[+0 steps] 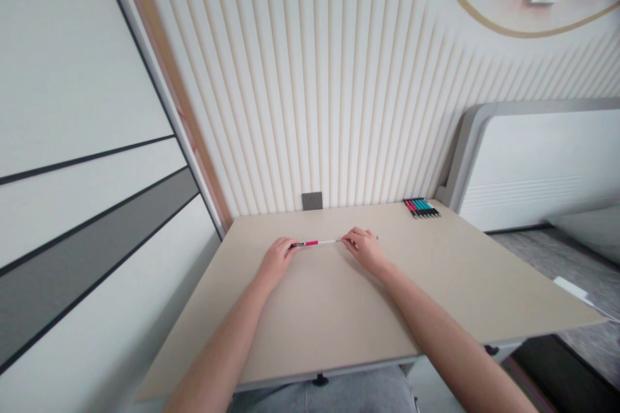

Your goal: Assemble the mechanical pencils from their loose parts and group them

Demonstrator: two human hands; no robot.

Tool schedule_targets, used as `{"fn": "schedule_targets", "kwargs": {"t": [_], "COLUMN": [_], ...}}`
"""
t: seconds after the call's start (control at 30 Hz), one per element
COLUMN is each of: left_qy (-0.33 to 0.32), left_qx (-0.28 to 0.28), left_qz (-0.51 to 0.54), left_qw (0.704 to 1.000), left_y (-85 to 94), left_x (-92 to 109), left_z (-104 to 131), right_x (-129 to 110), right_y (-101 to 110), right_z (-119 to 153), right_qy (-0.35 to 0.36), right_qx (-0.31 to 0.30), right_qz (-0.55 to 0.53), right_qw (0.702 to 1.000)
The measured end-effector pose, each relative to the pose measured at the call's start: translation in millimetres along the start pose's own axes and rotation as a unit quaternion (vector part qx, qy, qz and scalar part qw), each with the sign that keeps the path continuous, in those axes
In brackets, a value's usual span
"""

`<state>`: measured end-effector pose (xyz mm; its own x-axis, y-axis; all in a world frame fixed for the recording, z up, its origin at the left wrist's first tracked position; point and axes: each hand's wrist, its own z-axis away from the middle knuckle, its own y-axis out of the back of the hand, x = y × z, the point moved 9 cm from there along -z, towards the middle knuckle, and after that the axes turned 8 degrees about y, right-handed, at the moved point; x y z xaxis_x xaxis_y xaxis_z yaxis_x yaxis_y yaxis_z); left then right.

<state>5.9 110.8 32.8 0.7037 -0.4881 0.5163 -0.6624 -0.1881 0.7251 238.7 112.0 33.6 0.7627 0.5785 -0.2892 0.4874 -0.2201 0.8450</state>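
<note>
Above the middle of the desk, my left hand [278, 257] pinches the dark end of a pen barrel [311, 243] with a pinkish-red section. A thin whitish pen refill [328, 241] runs from the barrel's right end towards my right hand [362, 246]. The fingers of that hand are closed on the refill's far end. A small tip of something pokes out just beyond the right hand, too small to name. Both forearms reach in over the desk's near edge.
Several red and teal pens [422, 208] with black ends lie in a row at the desk's back right corner. A dark wall socket [312, 201] sits behind the beige desk [310, 316]. A white cabinet stands left, a bed headboard [542, 161] right.
</note>
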Motion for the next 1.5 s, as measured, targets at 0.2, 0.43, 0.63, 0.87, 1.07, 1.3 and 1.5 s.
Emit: {"fn": "schedule_targets", "kwargs": {"t": [0.2,0.43,0.63,0.87,1.07,1.3,1.5], "left_qy": [0.0,0.0,-0.002,-0.001,0.024,0.021,0.023], "left_qx": [-0.004,-0.012,-0.026,-0.009,0.015,0.019,0.031], "left_qz": [-0.001,0.0,0.019,0.025,0.01,0.007,0.01], "left_qw": [1.0,1.0,0.999,1.0,1.0,1.0,0.999], "left_y": [-1.0,-2.8,-3.9,-0.6,2.7,3.2,5.4], "left_x": [0,1,5,7,0,-1,-3], "left_z": [0,-1,1,2,1,1,1], "right_x": [-3,-7,-13,-11,19,36,30], "right_y": [1,0,-3,-6,1,-19,-13], "right_z": [0,0,0,-1,6,12,5], "right_qy": [0.018,0.036,0.052,0.038,-0.073,-0.129,-0.068], "right_qx": [0.01,0.013,0.021,0.036,0.045,-0.054,0.011], "right_qz": [-0.005,-0.009,-0.03,-0.064,0.009,0.068,-0.014], "right_qw": [1.0,0.999,0.998,0.997,0.996,0.988,0.998]}}
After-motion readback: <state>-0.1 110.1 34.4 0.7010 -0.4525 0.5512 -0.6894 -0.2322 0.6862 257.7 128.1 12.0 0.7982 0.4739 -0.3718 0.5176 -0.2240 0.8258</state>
